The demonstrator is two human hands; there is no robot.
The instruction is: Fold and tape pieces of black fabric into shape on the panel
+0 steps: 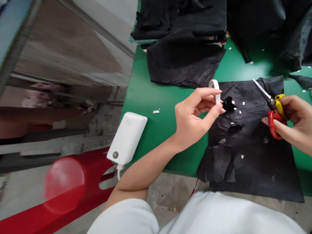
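Observation:
My left hand [196, 118] pinches a narrow white band, looped like a strip of tape or ribbon [214, 85], between thumb and fingertips. On the right, my right hand [292, 120] grips scissors [274, 104] by their red and yellow handles, blades pointing up and to the left with a slim gap between them. Both hands are above a flat black sheet of fabric or plastic [255, 169]. Small white snippets [242, 156] lie scattered on it. Just right of the white band sits a small crumpled black piece [228, 103].
The green table [163, 130] carries a white power bank [129, 136] with a cable at its left edge. Stacked black material [182, 19] and another black piece [182, 61] lie at the back. A red plastic stool or chair [92, 175] stands at the lower left.

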